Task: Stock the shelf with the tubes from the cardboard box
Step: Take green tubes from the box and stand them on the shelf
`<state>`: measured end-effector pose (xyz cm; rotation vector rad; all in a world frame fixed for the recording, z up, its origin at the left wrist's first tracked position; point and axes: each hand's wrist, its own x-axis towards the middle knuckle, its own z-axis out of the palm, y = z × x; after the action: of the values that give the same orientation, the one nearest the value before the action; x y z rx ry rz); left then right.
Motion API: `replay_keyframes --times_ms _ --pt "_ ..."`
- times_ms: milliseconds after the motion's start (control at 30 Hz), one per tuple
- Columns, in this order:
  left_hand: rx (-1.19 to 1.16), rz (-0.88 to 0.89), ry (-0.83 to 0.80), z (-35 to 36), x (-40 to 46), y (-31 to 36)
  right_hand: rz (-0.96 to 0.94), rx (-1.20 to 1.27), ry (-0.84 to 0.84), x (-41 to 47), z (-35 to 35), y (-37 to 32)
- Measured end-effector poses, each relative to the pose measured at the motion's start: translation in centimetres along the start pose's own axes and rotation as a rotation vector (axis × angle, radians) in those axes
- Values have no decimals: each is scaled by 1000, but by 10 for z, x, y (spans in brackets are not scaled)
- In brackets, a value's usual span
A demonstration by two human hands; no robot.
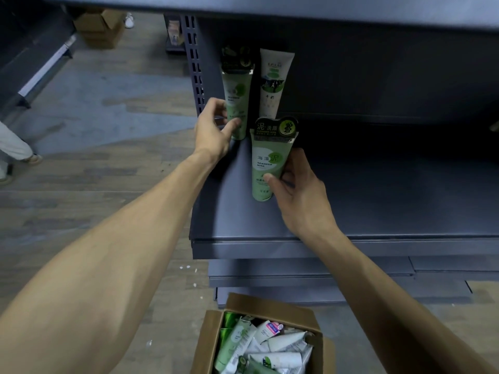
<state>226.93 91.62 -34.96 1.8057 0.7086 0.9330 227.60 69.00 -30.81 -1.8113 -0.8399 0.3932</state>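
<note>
i take the steel upright (193,63) at the shelf's left end as my marker. on the shelf (351,201), just right of that upright and far back, a green tube (237,103) stands cap-down; my left hand (214,128) has thumb and fingers curled round its lower half, holding it upright. a white tube (272,82) stands just beside it, further from the upright, nobody touching it. nearer the front edge and a little further right of the upright, my right hand (297,190) holds a second green tube (270,163), the one marked seaweed mire, thumb across its face and fingers behind. its cap looks to be on or just at the shelf surface; i cannot tell if it bears its own weight.

below the upright, on the floor, the cardboard box (270,309) sits open and crowded with more tubes (270,344), so i judge the job is barely begun: three on the shelf, many left.

the step in hand is seating two tubes at once. next, i think, each grip should loosen slowly, one at a time, since these stand on small caps and may tip. then both hands go down to the box.
</note>
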Motion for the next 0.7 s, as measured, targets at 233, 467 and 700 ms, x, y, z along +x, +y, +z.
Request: replay_keyframes --times_ms 233,467,700 --pt "43 17 -53 -6 4 -3 -9 35 -7 -1 1 1" --pt "-13 -50 -14 -2 2 -1 -33 -9 7 3 0 2" --pt "120 -14 35 -13 -22 4 -50 -29 10 4 4 7"
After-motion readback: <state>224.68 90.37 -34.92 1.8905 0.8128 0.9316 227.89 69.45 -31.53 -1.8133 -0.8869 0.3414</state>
